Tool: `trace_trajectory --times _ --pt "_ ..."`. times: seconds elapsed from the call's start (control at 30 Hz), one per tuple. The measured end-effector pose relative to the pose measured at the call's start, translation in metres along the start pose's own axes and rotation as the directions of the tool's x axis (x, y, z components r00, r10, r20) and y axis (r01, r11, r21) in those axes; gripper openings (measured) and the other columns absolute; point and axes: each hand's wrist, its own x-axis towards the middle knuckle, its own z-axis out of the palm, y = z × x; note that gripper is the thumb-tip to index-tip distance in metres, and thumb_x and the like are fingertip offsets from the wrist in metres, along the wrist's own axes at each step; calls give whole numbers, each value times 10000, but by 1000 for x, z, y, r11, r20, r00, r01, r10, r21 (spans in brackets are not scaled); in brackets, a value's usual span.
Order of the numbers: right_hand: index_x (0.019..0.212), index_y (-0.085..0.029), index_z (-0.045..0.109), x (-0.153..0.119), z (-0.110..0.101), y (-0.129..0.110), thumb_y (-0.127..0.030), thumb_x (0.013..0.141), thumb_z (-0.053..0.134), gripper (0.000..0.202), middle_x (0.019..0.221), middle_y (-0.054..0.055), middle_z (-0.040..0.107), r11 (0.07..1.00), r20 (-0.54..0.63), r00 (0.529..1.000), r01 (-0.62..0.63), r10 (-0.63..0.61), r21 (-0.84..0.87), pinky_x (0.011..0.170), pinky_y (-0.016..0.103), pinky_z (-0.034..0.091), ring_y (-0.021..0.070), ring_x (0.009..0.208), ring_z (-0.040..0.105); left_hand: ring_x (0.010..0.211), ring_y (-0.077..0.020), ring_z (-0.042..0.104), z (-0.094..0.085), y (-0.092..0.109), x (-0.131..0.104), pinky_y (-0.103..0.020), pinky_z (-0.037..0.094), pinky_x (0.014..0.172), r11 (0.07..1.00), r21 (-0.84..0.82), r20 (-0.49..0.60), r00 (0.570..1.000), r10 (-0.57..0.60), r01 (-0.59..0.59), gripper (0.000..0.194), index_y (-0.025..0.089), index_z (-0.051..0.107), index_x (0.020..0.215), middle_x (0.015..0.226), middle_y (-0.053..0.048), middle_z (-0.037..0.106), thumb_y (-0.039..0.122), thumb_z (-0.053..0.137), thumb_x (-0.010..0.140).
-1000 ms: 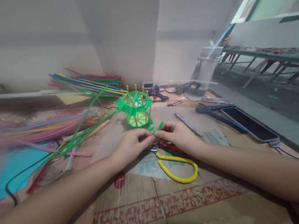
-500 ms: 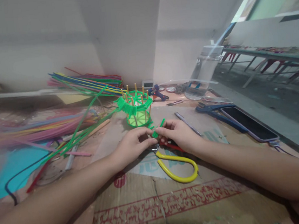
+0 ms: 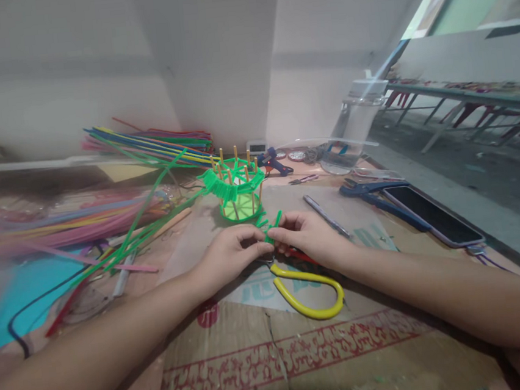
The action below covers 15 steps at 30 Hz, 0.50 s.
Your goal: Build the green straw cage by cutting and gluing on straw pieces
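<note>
Both hands meet over the middle of the table, pinching a short green pipe cleaner point(image 3: 278, 218) whose upper end sticks up. My left hand point(image 3: 235, 250) closes on it from the left, thumb against fingertips; my right hand point(image 3: 307, 237) grips it from the right. The fingers partly hide its lower part. Just behind stands a small round frame point(image 3: 225, 190) of wooden sticks with green pipe cleaner wrapped around it and a light green base. Below the hands lie scissors point(image 3: 320, 313) with a yellow handle; their blades are mostly covered.
Bundles of coloured pipe cleaners point(image 3: 154, 145) lie at the back left. On the right are a pen point(image 3: 326, 216), blue-handled pliers point(image 3: 385, 204) and a phone point(image 3: 434, 215). A glue gun point(image 3: 275, 163) and a clear water bottle point(image 3: 357, 124) stand farther back.
The upright end of the green pipe cleaner has shifted slightly left and down, with the fingers of my right hand moving along. The frame and the scissors stay put.
</note>
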Motion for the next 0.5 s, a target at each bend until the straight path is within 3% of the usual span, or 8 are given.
trace_trajectory --times 0.5 --pt "747 -180 580 -1 -1 2 -567 714 778 435 585 -43 590 996 -11 998 67 -68 -63 523 231 443 92 520 541 773 -137 623 0 -1 -2 -236 450 728 997 50 21 998 55 -56 190 166 710 821 794 6 696 298 611 915"
